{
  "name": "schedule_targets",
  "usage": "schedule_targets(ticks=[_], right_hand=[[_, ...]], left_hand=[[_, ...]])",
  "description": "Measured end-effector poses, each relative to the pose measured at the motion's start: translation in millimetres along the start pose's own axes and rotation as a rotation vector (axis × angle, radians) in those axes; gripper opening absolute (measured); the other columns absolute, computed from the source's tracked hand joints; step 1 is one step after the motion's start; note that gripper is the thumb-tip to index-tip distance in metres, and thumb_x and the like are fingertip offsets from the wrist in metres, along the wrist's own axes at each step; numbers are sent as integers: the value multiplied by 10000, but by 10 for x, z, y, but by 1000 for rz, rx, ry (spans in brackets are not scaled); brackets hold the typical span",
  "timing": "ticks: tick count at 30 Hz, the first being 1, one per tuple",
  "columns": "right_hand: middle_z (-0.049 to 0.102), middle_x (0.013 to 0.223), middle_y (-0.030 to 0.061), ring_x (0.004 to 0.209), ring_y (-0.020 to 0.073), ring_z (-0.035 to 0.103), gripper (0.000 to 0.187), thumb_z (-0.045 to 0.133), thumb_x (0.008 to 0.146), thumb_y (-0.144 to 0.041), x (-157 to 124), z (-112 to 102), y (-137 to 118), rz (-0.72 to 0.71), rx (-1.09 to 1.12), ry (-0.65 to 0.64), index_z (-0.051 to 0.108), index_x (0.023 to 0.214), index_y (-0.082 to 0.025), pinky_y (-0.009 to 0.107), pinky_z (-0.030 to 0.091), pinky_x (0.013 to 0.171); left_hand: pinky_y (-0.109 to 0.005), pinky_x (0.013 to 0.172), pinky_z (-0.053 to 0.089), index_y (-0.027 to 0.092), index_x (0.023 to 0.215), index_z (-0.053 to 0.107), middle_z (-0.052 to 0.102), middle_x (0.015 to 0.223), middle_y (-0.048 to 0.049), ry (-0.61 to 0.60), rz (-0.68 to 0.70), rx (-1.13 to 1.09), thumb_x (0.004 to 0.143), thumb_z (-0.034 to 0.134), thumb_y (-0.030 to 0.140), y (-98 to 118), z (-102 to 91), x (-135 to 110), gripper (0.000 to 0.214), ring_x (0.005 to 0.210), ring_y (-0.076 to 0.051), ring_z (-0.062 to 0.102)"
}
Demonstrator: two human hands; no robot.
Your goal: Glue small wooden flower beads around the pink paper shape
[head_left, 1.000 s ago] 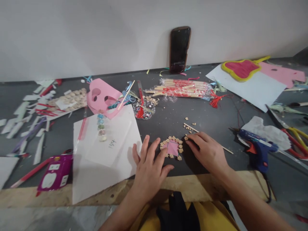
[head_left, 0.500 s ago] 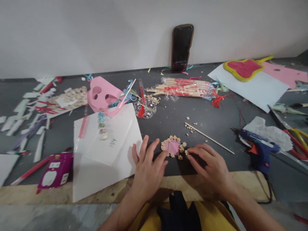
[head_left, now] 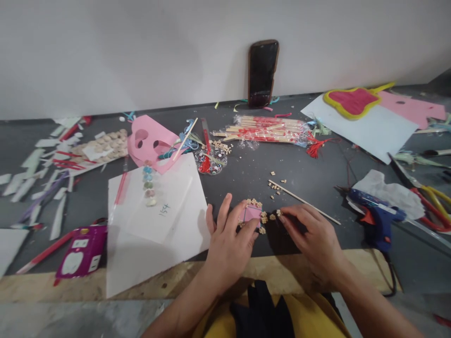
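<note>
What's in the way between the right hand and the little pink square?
One loose wooden flower lies between the right hand and the pink square; another is at that hand's fingertips. More flowers sit along the square's right edge.

Pink square point(head_left: 252, 213) partly behind left fingers point(head_left: 235, 218)

Left hand point(head_left: 230, 239) and right hand point(head_left: 313, 234) were bare, forearms point(head_left: 185, 303) too. Wearer had a yellow garment point(head_left: 310, 314), black piece point(head_left: 262, 314) with jagged upper edge over it.
</note>
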State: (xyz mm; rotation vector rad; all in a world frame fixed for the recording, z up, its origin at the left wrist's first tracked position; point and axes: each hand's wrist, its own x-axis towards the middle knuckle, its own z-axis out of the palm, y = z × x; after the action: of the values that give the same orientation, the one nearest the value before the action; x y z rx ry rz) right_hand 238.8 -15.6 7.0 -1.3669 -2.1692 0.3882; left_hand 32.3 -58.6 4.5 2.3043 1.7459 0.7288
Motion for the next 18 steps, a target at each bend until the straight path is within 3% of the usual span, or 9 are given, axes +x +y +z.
schedule_targets(ticks=[8,11,18], right_hand=[[670,915,68,827,210,604,139,536,895,-236,-57,-49,175,-29,-280,19,636,984,-202,354,493,733],[652,954,78,852,205,570,169,534,897,-241,-74,-41,133,-48,-236,7,652,1013,-205,351,476,757],[683,921,38,871,207,543,127,601,873,-326,-63,46,4,-60,-227,-76,708,882,-256,342,390,734]], left_hand=[[-648,1088,149,285,1026,671,545,1335,-73,-11,-41,8,891,543,273,-12,-25,110,186,1389,-353,272],[-656,1085,150,304,1085,651,517,1366,-70,-33,-79,23,885,553,264,-37,-80,163,226,1407,-351,235],[-664,1083,169,269,1140,616,505,1376,-71,-199,-108,101,909,467,202,-74,-176,358,283,1417,-327,215]])
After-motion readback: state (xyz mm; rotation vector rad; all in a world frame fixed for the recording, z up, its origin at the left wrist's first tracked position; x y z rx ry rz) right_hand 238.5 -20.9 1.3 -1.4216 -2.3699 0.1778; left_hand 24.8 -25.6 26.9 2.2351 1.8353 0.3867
